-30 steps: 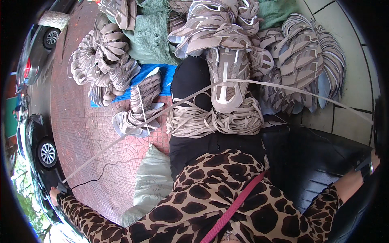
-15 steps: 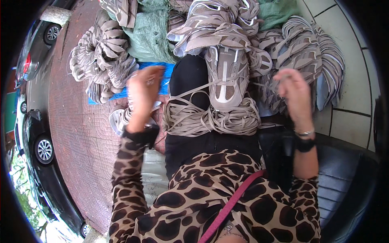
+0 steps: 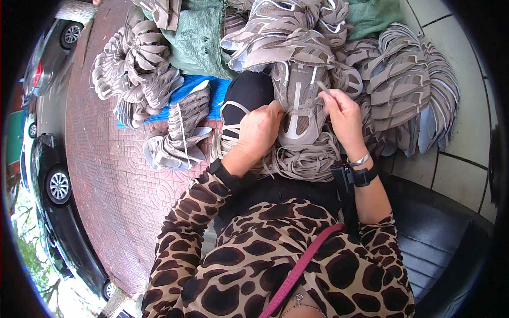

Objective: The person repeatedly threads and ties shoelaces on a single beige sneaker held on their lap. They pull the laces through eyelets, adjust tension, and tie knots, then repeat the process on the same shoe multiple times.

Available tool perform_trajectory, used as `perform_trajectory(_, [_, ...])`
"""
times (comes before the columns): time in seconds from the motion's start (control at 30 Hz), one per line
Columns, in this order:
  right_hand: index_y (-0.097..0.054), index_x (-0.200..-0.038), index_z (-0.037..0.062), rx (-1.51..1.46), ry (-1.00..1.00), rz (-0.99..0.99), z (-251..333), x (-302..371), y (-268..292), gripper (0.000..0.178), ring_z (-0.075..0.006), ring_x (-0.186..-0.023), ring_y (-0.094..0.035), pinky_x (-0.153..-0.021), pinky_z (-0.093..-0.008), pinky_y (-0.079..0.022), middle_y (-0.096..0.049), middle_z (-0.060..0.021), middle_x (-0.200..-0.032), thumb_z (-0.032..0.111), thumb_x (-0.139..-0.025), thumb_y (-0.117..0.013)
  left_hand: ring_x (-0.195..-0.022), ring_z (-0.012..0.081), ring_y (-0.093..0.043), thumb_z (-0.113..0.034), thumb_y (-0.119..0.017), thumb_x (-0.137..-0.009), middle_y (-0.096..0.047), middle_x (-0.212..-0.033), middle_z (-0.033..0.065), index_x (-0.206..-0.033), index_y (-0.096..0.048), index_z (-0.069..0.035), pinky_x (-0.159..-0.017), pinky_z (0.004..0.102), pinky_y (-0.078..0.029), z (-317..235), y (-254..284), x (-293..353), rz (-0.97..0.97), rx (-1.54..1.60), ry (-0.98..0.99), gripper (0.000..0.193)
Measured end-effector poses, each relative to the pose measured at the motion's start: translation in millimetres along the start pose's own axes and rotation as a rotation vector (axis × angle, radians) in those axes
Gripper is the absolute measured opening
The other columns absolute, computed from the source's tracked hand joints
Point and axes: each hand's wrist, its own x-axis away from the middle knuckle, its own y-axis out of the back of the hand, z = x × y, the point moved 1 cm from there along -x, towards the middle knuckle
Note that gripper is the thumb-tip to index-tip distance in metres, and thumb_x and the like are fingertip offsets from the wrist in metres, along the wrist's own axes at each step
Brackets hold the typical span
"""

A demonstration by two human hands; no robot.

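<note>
A beige-grey shoe upper (image 3: pixel 298 100) lies on my lap with a heap of beige flat lace (image 3: pixel 305 159) below it. My left hand (image 3: pixel 258 132) rests against the left side of the upper and grips it. My right hand (image 3: pixel 342 114) is at its right side, fingers pinched on the tip of a lace (image 3: pixel 322 87) near the eyelets. A watch and a bangle sit on my right wrist.
Stacks of similar shoe uppers (image 3: pixel 135 69) lie left on a blue sheet (image 3: pixel 191 90), and more uppers (image 3: pixel 408 79) fan out right. A green sack (image 3: pixel 196 42) is behind. Brick paving (image 3: pixel 111 175) and parked cars (image 3: pixel 50 185) are left; tiled floor (image 3: pixel 456 164) right.
Both arms were spread wide pulling the lace taut; they have since come in, and both hands now sit close together on the upper.
</note>
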Motion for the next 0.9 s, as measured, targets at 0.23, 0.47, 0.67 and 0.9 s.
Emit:
perform_trajectory(0.23, [-0.068, -0.106, -0.0003, -0.054, 0.167, -0.223, -20.7, 0.6, -6.7, 0.018, -0.0074, -0.061, -0.052, -0.057, -0.0243, -0.044, -0.06, -0.0024, -0.069, 0.013, -0.098, -0.059, -0.075, 0.0274, -0.063, -0.015, -0.066, -0.084, -0.066, -0.077, 0.0058, -0.083, -0.065, -0.011, -0.069, 0.0398, -0.044, -0.2, 0.7, -0.6, -0.096, -0.226, -0.098, 0.004])
perform_trajectory(0.47, [-0.068, -0.102, 0.0004, -0.285, -0.037, -0.119, -22.7, 4.7, -9.3, 0.016, -0.0058, -0.063, -0.053, -0.059, -0.023, -0.045, -0.062, -0.0019, -0.073, 0.014, -0.096, -0.063, -0.073, 0.0255, -0.06, -0.014, -0.067, -0.082, -0.065, -0.074, 0.0044, -0.08, -0.064, -0.012, -0.071, 0.0383, -0.04, 1.7, -1.8, -6.3, -0.124, -0.239, -0.164, 0.004])
perform_trajectory(0.67, [-0.068, -0.094, 0.0002, 0.059, -0.082, -0.01, -4.3, 6.8, 1.8, 0.011, -0.0107, -0.067, -0.058, -0.062, -0.0259, -0.047, -0.065, -0.0075, -0.077, 0.01, -0.089, -0.069, -0.073, 0.0264, -0.06, -0.014, -0.068, -0.082, -0.065, -0.074, 0.0048, -0.08, -0.064, -0.011, -0.07, 0.0387, -0.04, 2.9, -3.3, -7.3, -0.127, -0.212, -0.14, 0.004])
perform_trajectory(0.9, [-0.066, -0.094, 0.0, 0.054, 0.173, -0.143, -10.6, 0.1, -9.9, 0.012, -0.0133, -0.062, -0.059, -0.059, -0.0265, -0.046, -0.065, -0.0081, -0.074, 0.01, -0.089, -0.069, -0.073, 0.0268, -0.06, -0.014, -0.067, -0.083, -0.066, -0.074, 0.005, -0.08, -0.064, -0.011, -0.071, 0.0387, -0.04, 0.4, -2.8, -10.5, -0.131, -0.207, -0.137, 0.005])
